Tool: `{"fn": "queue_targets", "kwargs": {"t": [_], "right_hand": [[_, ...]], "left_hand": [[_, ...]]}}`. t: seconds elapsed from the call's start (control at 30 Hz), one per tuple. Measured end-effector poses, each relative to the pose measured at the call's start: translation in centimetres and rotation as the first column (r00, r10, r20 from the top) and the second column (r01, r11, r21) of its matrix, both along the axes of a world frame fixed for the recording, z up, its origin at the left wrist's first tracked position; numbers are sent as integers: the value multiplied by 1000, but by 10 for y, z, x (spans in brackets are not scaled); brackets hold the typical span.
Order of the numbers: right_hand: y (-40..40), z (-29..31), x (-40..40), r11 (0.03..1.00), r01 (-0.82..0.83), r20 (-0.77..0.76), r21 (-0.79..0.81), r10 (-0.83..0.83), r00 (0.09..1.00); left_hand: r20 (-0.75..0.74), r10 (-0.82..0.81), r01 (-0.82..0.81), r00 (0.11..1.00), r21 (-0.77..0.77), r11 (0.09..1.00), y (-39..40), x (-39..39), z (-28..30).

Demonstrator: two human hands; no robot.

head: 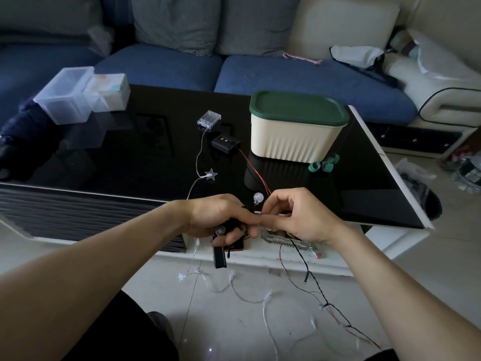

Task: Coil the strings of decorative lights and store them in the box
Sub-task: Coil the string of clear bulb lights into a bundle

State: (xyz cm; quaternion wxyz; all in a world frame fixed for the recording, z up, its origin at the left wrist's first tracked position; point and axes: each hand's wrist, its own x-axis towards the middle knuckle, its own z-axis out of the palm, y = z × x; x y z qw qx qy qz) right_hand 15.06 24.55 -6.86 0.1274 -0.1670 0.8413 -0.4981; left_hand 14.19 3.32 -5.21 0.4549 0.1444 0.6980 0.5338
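The dark-wired string of round clear bulb lights (235, 227) is bunched in your left hand (218, 217), just over the near edge of the glossy black worktop (130, 152); that grip is curled round the bundle, with one clear bulb (258, 198) sticking up between your hands. Your right hand (294, 217) pinches the wire beside your left fingertips, its grip closed on the strand. The loose dark and red wire runs down to the pale tiled floor (416, 269). A second string, clear-wired with a star light (210, 174), lies on the worktop from a clear battery case (209, 118) and trails over the edge. A small black controller box (225, 143) sits beside the cream ribbed box with a green lid (296, 126), lid on. Green tape rolls (324, 164) lie just in front of it.
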Motion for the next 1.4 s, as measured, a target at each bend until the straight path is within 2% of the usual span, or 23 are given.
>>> {"fn": "queue_targets", "kwargs": {"t": [0.13,0.27,0.37,0.53,0.87,1.0,1.17,1.33,1.4], "right_hand": [[-4,-6,-1,995,46,-74,89,-39,996],[-5,-8,1,984,112,13,138,-115,993],[-4,-8,1,969,135,-7,209,-137,991],[0,-10,-4,960,180,-9,213,-183,983],[7,-18,-8,957,154,56,246,-172,983],[10,-17,-8,961,167,87,218,-190,978],[13,-18,-10,957,141,104,252,-171,980],[9,-24,-7,923,44,136,381,-104,985],[2,-24,-2,922,2,151,388,-65,986]], "left_hand": [[-5,50,-50,999,36,998,2,1,-3],[45,76,-81,996,124,989,-1,-2,-5],[117,80,-98,990,163,982,-1,0,-3],[168,183,-222,969,260,940,-4,-2,-3],[187,450,-487,873,379,787,2,-4,0],[217,566,-606,795,322,727,0,-8,2],[128,756,-754,642,283,593,1,-10,-1],[287,783,-818,552,367,442,-4,-17,4],[371,726,-799,580,433,417,-6,-18,6]]}}
